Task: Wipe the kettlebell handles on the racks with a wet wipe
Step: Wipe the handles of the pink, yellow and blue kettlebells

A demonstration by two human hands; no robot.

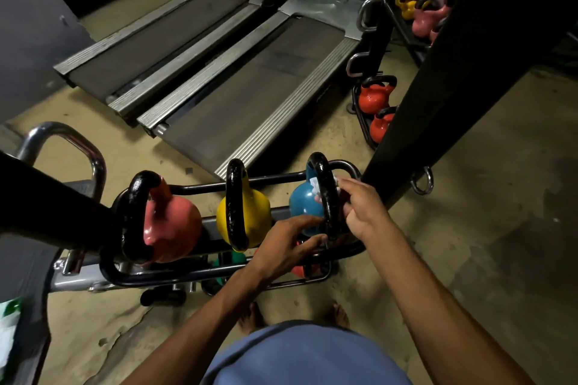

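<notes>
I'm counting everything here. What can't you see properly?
Head view only.
Wipe: mostly behind the blue bell's handle and the right hand.
Lower-shelf bells: covered by the top rack and the left hand.
Far orange bell: half cut off by the black post.

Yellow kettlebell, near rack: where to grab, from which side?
Probably the top of its black handle, from above: the yellow kettlebell sits upright, the loop rises clear of the rack rails, and the pink kettlebell and blue kettlebell flank its body.
</notes>
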